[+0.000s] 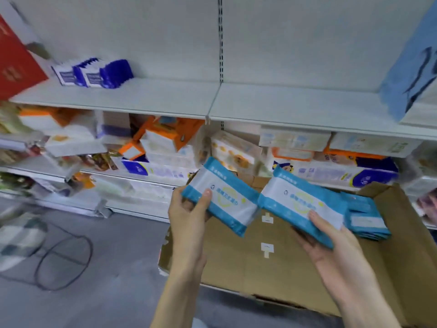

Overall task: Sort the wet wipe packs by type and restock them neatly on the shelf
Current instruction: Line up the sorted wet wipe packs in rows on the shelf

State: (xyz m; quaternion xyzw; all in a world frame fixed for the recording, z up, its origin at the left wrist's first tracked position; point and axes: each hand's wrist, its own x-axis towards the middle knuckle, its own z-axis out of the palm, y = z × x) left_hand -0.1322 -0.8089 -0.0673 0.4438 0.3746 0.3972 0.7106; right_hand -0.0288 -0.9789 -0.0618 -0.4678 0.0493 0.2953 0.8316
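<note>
Head view is filled mostly by a white shelving unit. Its upper shelf (165, 98) is made of two boards that meet at a seam under a slotted upright. Near that shelf's rear left corner stand dark-blue wipe packs (94, 73). Two white label faces show, but motion blur hides how many packs sit behind them. A red box (16, 62) is cut off at the shelf's left end, and a pale blue package (411, 67) is cut off at its right end. The lower shelf (151, 182) is crowded with orange, white and blue paper goods, too smeared to count or read.

One open cardboard box (283, 268) sits lower down in front of the shelving, its near edge and right wall running out of view. Toward its far right corner lies a stack of light-blue packs (366, 221); only their edges show, so the number is unclear.

Two more light-blue wipe packs are held above the box's far edge, side by side and almost touching. The left hand (189, 209) grips the left pack (224, 200), thumb across its top face, fingers underneath and hidden. The right hand (331, 240) grips the right pack (300, 200) likewise, thumb on top and fingers below. The print on both is unreadable. A black cable (66, 256) loops on the grey floor at the left.
</note>
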